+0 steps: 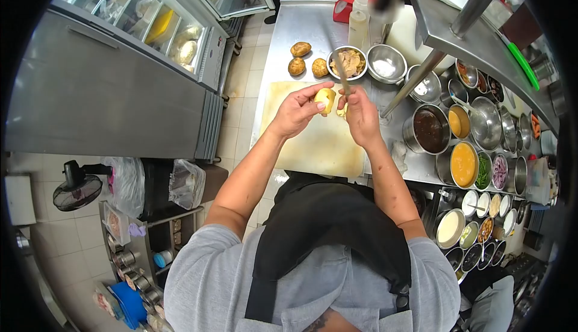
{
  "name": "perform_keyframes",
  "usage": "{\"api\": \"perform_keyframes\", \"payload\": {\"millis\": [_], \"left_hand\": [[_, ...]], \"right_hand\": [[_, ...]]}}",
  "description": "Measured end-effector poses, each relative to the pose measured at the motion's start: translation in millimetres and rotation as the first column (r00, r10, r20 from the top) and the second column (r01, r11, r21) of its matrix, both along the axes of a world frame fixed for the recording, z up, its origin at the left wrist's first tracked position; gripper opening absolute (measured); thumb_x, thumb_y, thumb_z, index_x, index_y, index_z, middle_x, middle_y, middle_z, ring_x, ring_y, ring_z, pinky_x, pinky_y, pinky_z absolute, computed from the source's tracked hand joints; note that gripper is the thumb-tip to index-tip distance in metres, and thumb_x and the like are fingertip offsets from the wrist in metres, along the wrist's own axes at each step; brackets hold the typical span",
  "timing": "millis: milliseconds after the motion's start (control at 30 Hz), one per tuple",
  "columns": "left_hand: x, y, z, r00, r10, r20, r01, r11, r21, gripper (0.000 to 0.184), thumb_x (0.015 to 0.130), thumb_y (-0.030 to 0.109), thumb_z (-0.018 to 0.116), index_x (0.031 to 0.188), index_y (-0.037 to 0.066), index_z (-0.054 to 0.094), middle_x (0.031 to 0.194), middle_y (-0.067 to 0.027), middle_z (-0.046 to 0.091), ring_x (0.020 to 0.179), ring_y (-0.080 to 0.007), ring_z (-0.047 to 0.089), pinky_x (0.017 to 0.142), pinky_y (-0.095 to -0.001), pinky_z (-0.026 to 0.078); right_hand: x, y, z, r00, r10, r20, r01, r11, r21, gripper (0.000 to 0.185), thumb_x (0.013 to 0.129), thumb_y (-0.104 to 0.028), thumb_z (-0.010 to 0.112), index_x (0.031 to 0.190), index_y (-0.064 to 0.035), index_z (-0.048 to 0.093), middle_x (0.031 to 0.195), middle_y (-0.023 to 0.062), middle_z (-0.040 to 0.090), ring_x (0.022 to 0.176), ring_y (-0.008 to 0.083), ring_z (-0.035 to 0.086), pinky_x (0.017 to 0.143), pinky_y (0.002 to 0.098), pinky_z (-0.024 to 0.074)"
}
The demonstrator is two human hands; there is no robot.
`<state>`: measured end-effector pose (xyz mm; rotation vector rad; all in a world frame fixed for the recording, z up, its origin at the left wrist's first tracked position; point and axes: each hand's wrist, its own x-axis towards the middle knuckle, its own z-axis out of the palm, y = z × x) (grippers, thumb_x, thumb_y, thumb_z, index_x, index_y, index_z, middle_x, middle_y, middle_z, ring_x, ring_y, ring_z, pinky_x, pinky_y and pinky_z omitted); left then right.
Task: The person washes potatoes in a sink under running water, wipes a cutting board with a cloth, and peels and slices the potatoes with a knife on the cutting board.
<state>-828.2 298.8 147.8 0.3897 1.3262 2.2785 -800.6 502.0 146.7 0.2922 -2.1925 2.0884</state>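
My left hand (296, 112) holds a peeled yellow potato (326, 99) above the cutting board (313, 146). Just right of it, my right hand (361, 115) grips a knife (340, 67), whose blurred blade points away from me. A small yellow piece (342, 111) shows between my hands, partly hidden by the right one. Three brown potatoes lie past the board: one at the back (300, 48), one at the left (296, 66) and one (320, 67) beside a metal bowl (348, 62) filled with peelings or pieces.
An empty-looking metal bowl (386, 64), a squeeze bottle (357, 28) and a red scale (343, 10) stand at the back. A shelf post (415, 82) rises at the right, near pots of sauce (463, 163). A fridge (114, 85) is on the left.
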Motion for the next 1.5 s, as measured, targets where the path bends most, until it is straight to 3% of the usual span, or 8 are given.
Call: {"api": "perform_keyframes", "payload": {"millis": [167, 567, 633, 700, 800, 1067, 1167, 1500], "left_hand": [[-6, -6, -4, 0.985, 0.019, -0.173, -0.038, 0.993, -0.11, 0.063, 0.094, 0.006, 0.068, 0.151, -0.003, 0.041, 0.114, -0.0064, 0.069, 0.105, -0.0154, 0.064, 0.096, -0.0312, 0.051], [-7, -11, -6, 0.966, -0.035, -0.258, -0.04, 0.958, -0.282, 0.057, 0.095, 0.001, 0.068, 0.148, 0.001, 0.045, 0.123, -0.0064, 0.067, 0.117, -0.0161, 0.062, 0.101, -0.0341, 0.052], [-15, -13, -44, 0.95, -0.046, -0.309, -0.09, 0.906, -0.412, 0.049, 0.093, 0.015, 0.076, 0.137, 0.003, 0.06, 0.082, 0.0063, 0.058, 0.075, -0.0049, 0.053, 0.064, -0.0248, 0.044], [-6, -5, -31, 0.965, -0.032, -0.259, -0.067, 0.928, -0.367, 0.05, 0.092, 0.018, 0.077, 0.136, 0.003, 0.061, 0.079, 0.0078, 0.054, 0.071, -0.0043, 0.048, 0.061, -0.0232, 0.04], [9, -6, 9, 0.991, -0.019, -0.133, -0.022, 0.955, -0.297, 0.041, 0.095, 0.01, 0.071, 0.134, 0.001, 0.059, 0.111, 0.0, 0.064, 0.098, -0.0084, 0.06, 0.089, -0.0281, 0.05], [12, -11, -71, 0.878, 0.202, 0.435, -0.068, 0.95, -0.303, 0.055, 0.099, 0.055, 0.059, 0.116, 0.003, 0.066, 0.073, -0.0039, 0.061, 0.061, -0.0162, 0.059, 0.055, -0.0327, 0.049], [18, -1, -85, 0.883, 0.386, 0.266, -0.166, 0.788, -0.593, 0.053, 0.097, 0.056, 0.063, 0.104, 0.003, 0.065, 0.074, -0.0037, 0.059, 0.056, -0.0141, 0.054, 0.046, -0.0307, 0.043], [1, -19, -92, 0.902, 0.292, 0.319, -0.122, 0.879, -0.461, 0.039, 0.1, 0.041, 0.064, 0.103, 0.003, 0.067, 0.078, -0.0038, 0.061, 0.055, -0.0135, 0.052, 0.043, -0.0302, 0.04]], "right_hand": [[15, -11, 6, 0.929, -0.031, -0.369, 0.204, 0.875, 0.439, 0.057, 0.102, -0.051, 0.054, 0.135, -0.0051, 0.056, 0.099, 0.0169, 0.07, 0.078, 0.0331, 0.07, 0.067, 0.0409, 0.0553], [15, -10, 5, 0.92, 0.021, -0.392, 0.21, 0.818, 0.536, 0.059, 0.101, -0.048, 0.055, 0.15, -0.0156, 0.048, 0.09, 0.0128, 0.065, 0.073, 0.0369, 0.066, 0.063, 0.0464, 0.0541], [13, -14, 4, 0.922, -0.019, -0.386, 0.228, 0.833, 0.504, 0.054, 0.102, -0.045, 0.055, 0.146, -0.0138, 0.052, 0.094, 0.0138, 0.066, 0.078, 0.0369, 0.067, 0.066, 0.0455, 0.0548], [13, -17, 0, 0.92, -0.034, -0.39, 0.236, 0.844, 0.481, 0.051, 0.103, -0.044, 0.055, 0.143, -0.0128, 0.055, 0.097, 0.0149, 0.067, 0.081, 0.0371, 0.068, 0.068, 0.0451, 0.0553], [6, -16, -12, 0.929, -0.039, -0.367, 0.194, 0.898, 0.395, 0.047, 0.104, -0.041, 0.054, 0.139, -0.0101, 0.057, 0.102, 0.0167, 0.069, 0.09, 0.038, 0.069, 0.076, 0.0456, 0.0553], [10, -12, -60, 0.999, 0.05, -0.005, -0.032, 0.707, 0.707, 0.046, 0.105, -0.049, 0.045, 0.133, -0.0169, 0.061, 0.11, 0.0192, 0.068, 0.1, 0.0409, 0.067, 0.084, 0.0499, 0.0543], [15, -17, -68, 0.988, 0.125, 0.086, -0.147, 0.648, 0.747, 0.046, 0.105, -0.048, 0.043, 0.13, -0.0134, 0.063, 0.107, 0.0198, 0.068, 0.099, 0.0402, 0.067, 0.084, 0.0494, 0.0539], [-32, -13, -93, 0.951, 0.1, 0.292, -0.275, 0.706, 0.652, 0.057, 0.102, -0.055, 0.046, 0.134, -0.0102, 0.062, 0.124, 0.0248, 0.066, 0.113, 0.041, 0.064, 0.097, 0.0481, 0.0501]]}}
